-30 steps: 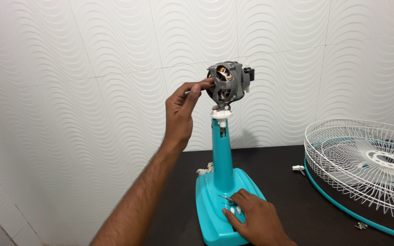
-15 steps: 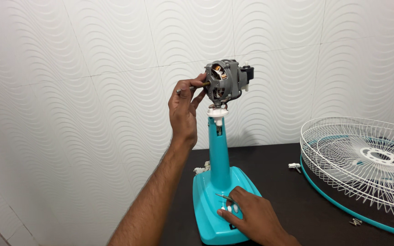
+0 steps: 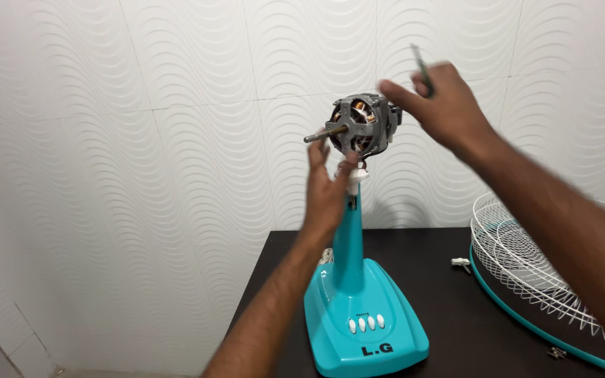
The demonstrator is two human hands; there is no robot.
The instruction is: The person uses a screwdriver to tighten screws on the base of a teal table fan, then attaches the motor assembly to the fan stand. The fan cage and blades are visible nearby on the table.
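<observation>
Blur smears both hands. Right hand (image 3: pixel 449 105), raised beside the grey motor (image 3: pixel 362 126), pinches a thin tool (image 3: pixel 421 68) between thumb and fingers; its tip is hard to make out. Left hand (image 3: pixel 327 185) sits under the motor shaft (image 3: pixel 325 133), fingers loosely spread, touching nothing clearly. Motor is bare, copper windings showing, atop the teal stand (image 3: pixel 358 308) at the counter's (image 3: pixel 449 315) left edge. White wire grille (image 3: pixel 526 259) is cut off at right.
</observation>
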